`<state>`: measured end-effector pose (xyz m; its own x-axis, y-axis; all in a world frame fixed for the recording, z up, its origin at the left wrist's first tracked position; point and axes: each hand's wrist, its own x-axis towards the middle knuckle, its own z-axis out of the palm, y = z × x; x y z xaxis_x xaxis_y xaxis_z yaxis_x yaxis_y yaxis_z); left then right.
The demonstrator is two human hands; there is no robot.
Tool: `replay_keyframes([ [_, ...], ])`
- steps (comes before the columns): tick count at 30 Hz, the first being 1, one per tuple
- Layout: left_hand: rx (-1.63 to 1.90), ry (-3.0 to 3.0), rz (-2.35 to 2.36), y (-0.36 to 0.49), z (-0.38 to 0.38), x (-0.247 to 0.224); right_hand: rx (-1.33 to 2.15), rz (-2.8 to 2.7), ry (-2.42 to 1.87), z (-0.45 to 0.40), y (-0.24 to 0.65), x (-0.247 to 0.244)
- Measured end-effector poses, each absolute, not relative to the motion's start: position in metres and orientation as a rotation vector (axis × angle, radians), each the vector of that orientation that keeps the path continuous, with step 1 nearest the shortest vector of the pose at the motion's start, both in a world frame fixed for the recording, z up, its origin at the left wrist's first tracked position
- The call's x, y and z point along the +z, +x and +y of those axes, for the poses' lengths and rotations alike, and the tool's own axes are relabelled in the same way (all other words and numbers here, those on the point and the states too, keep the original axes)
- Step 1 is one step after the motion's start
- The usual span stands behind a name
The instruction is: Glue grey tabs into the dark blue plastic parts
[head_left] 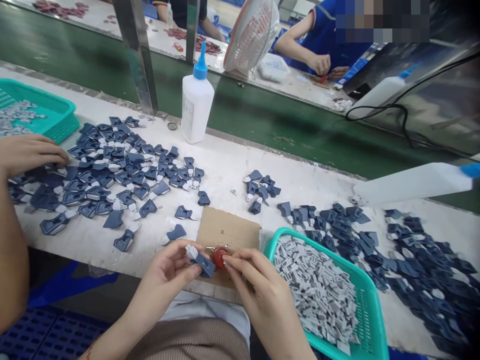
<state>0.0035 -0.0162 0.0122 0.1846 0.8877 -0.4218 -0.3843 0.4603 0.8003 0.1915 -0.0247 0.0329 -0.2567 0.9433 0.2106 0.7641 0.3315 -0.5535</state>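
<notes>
My left hand (170, 272) pinches a dark blue plastic part (205, 265) with a pale grey piece (192, 251) at its upper end. The part is lifted above the table's front edge. Close to its right, my right hand (262, 285) has thumb and forefinger together at the rim of a small round red cap-like thing (220, 257). A tiny pale spot shows at those fingertips, too small to name. Beneath the red thing lies a brown cardboard piece (229, 227). Whether my right fingers touch the red thing, I cannot tell.
Dark blue parts (123, 175) are heaped at left and more (345, 225) at right. A green basket (375, 305) holds grey pieces. Another green basket (62, 112), a co-worker's hand (33, 152), and glue-type bottles (198, 107) surround the work spot. A fan (251, 35) stands behind.
</notes>
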Motion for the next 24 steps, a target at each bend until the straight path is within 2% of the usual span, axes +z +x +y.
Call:
replay_keyframes([
  [19, 0.958, 0.698, 0.975, 0.0089, -0.0109, 0.0055, 0.615, -2.039, -1.522, -0.0242, 0.1915, 0.0348],
  [24, 0.984, 0.693, 0.989, 0.0126, -0.0111, 0.0067, 0.790, -1.870, -1.540, -0.0226, 0.1951, 0.0399],
])
